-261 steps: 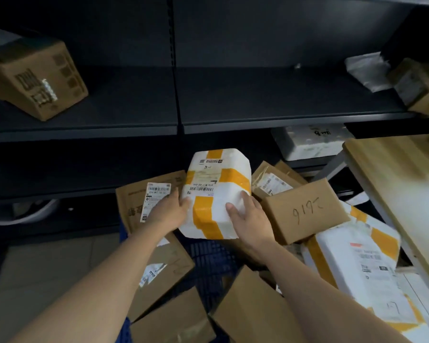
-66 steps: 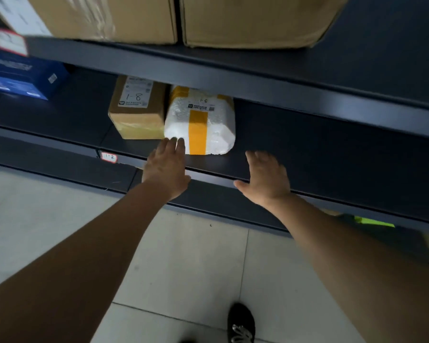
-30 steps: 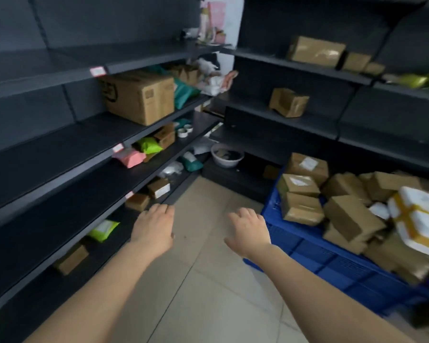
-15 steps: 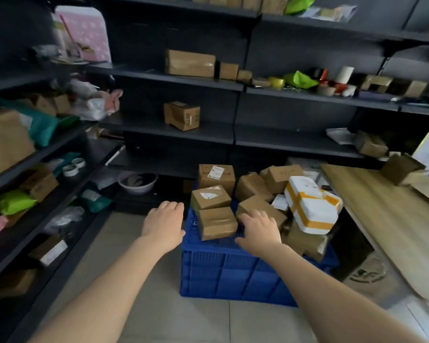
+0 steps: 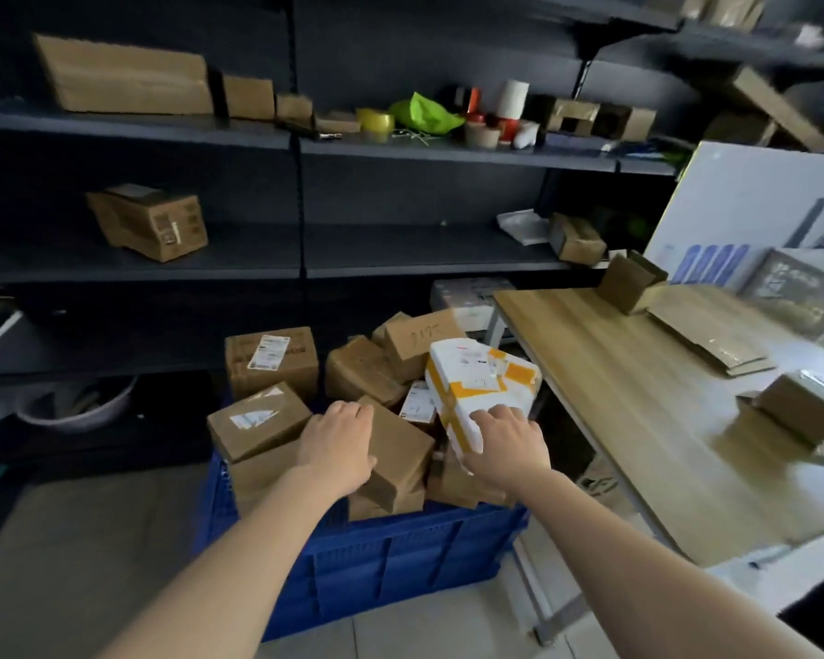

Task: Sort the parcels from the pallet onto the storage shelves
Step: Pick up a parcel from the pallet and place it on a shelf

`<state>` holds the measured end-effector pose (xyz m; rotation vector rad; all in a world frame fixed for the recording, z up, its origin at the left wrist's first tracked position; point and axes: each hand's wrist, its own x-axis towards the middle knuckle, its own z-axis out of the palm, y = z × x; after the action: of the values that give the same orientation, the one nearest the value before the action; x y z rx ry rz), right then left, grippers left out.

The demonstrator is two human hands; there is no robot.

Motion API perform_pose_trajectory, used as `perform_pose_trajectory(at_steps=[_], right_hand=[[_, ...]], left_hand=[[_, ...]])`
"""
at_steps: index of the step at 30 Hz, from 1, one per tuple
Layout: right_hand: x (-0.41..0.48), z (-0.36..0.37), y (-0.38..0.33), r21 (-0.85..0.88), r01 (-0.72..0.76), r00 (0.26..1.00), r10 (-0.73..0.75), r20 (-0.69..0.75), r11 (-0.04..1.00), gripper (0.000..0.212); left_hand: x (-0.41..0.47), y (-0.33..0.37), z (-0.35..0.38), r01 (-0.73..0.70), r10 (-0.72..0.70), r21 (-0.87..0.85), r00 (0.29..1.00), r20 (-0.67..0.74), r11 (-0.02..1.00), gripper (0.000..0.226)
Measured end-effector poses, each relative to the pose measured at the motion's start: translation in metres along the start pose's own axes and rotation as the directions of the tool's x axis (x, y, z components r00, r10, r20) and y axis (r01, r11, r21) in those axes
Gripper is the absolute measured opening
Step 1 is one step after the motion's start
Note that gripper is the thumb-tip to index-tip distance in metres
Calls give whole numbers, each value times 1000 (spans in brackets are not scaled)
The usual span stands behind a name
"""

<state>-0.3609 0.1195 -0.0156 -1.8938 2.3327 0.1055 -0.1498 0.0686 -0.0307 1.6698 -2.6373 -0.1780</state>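
Note:
A blue plastic crate [image 5: 391, 558] on the floor is heaped with several brown cardboard parcels. On the heap's right side lies a white foam parcel [image 5: 484, 390] wrapped in yellow tape. My right hand [image 5: 507, 444] reaches onto its near edge, fingers laid over the white foam. My left hand [image 5: 338, 442] hovers palm down over a tilted brown parcel [image 5: 398, 451] in the middle of the heap, fingers relaxed; contact is unclear. Another labelled brown parcel [image 5: 255, 418] sits left of that hand.
Dark metal shelves [image 5: 400, 252] stand behind the crate, holding a brown box [image 5: 151, 223], tape rolls and small boxes higher up. A wooden table [image 5: 648, 397] with flattened cardboard and a small box stands right of the crate. Tiled floor lies in front and to the left.
I have stepped closer to the crate. Both hands moved forward over the heap; my right hand now lies on the white parcel, and my left hand is over the middle brown parcel.

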Motion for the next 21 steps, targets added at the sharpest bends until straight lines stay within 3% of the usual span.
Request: perform_pose_trajectory(at_steps=[5, 9, 12, 16, 21], right_hand=[[61, 13, 65, 27, -30, 996, 27, 84, 999, 62], [100, 31, 99, 83, -52, 991, 41, 131, 995, 63], [123, 46, 116, 152, -80, 983, 52, 178, 985, 66], [147, 66, 131, 297, -166, 961, 87, 261, 940, 75], [166, 86, 142, 571, -311, 920, 90, 382, 760, 81]], left_hand=[[74, 49, 30, 38, -33, -63, 996, 82, 997, 70], [120, 82, 54, 98, -64, -190, 982, 177, 977, 54], [145, 100, 73, 160, -87, -287, 964, 251, 944, 57], [170, 116, 95, 295, -110, -486, 921, 374, 823, 63], [188, 124, 117, 431, -101, -688, 880, 465, 584, 56]])
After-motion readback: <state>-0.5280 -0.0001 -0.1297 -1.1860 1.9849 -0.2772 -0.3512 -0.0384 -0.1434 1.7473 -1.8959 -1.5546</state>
